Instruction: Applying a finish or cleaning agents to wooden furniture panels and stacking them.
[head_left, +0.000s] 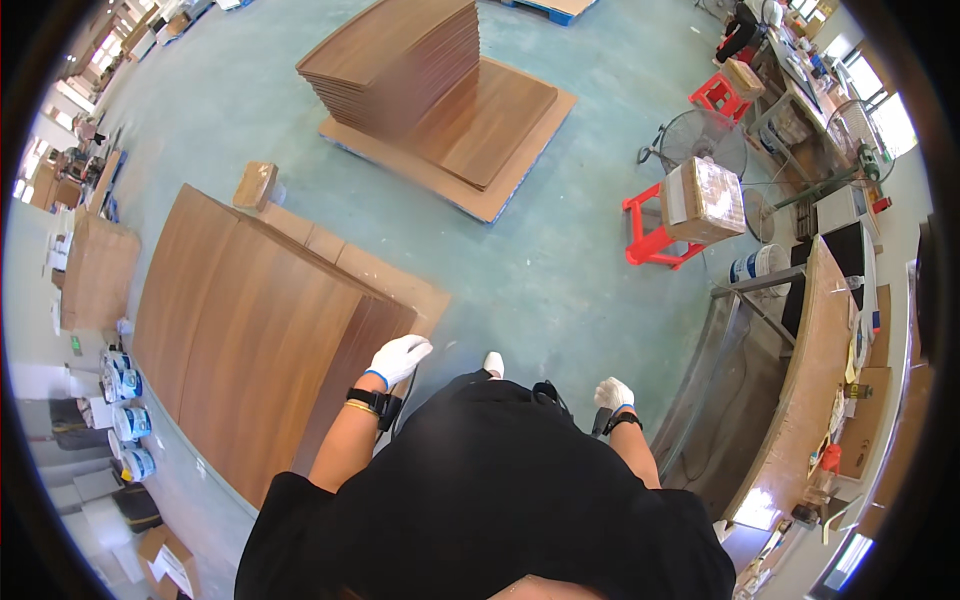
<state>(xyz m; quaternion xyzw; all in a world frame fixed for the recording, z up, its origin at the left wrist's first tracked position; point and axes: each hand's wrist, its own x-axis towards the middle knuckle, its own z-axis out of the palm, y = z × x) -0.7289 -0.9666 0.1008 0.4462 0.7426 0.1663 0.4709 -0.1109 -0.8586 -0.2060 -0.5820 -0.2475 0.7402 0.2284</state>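
Observation:
My left hand point(400, 358), in a white glove with a blue cuff edge, hangs with its fingers stretched out, holding nothing. It is nearest the right end of a large stack of brown wood-grain panels point(255, 330); whether it touches them I cannot tell. My right hand point(614, 393), also in a white glove, hangs at my right side over the floor, its fingers curled and nothing showing in them. Each wrist carries a black strapped device. Ahead, a second pile of curved-edge brown panels point(400, 75) rests on a cardboard-covered pallet point(490, 207).
At my right is a long workbench point(790, 400) with a metal frame. Ahead of it stand a red stool point(650, 240) bearing a taped carton point(705, 200), a floor fan point(705, 140) and a bucket point(760, 265). Several white-and-blue buckets point(130, 422) line the left. A person point(745, 25) is far right.

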